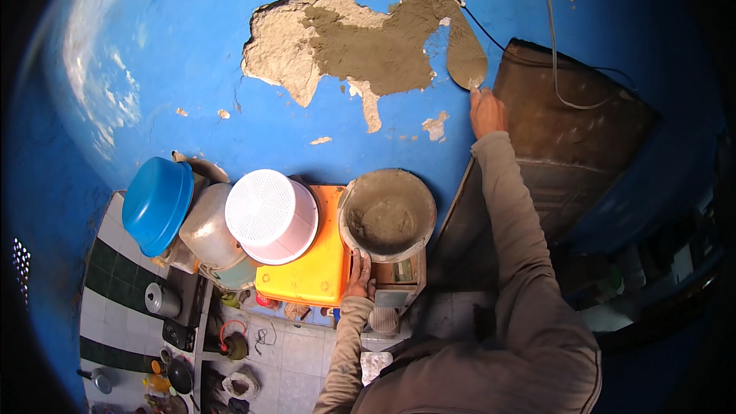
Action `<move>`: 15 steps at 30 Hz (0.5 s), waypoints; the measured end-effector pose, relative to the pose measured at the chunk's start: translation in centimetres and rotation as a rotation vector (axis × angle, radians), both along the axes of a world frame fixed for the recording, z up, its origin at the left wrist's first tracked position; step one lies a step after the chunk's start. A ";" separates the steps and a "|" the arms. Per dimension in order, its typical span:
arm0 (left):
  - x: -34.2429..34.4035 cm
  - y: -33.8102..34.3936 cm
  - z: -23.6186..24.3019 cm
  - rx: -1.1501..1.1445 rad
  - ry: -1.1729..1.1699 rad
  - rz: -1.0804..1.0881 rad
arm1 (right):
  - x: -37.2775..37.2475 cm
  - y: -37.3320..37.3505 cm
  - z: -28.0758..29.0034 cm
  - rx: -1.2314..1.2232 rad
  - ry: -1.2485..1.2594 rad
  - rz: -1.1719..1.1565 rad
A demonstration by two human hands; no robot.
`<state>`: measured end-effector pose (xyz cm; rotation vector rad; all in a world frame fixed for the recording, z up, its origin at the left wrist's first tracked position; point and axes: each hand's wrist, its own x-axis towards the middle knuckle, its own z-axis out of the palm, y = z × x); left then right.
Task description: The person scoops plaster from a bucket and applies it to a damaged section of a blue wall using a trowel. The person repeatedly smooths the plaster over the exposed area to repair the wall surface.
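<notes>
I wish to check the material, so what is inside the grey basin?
Inside the basin is an uneven grey mix, like mortar. Whatever lies beneath its surface is covered.

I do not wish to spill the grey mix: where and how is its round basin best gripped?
Probably by the basin's rim, at opposite sides, coming from the person's side: its round mouth faces up, and the blue wall stands behind it.

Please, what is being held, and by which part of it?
The right grip holds the trowel by its handle end. The left grip is at the bowl; whether it holds it cannot be told.
</notes>
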<state>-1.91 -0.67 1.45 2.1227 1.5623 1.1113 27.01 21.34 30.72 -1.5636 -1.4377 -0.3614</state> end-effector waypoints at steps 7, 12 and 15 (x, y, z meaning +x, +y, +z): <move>0.0 -0.2 -0.2 -0.084 -0.067 -0.022 | 0.4 -0.8 -3.1 -0.009 0.147 0.185; -0.3 0.1 0.2 -0.108 -0.063 -0.026 | -0.3 1.9 -1.4 0.089 0.179 0.269; 0.0 -0.2 0.8 -0.071 -0.056 -0.022 | -1.7 2.7 -1.7 0.086 0.194 0.243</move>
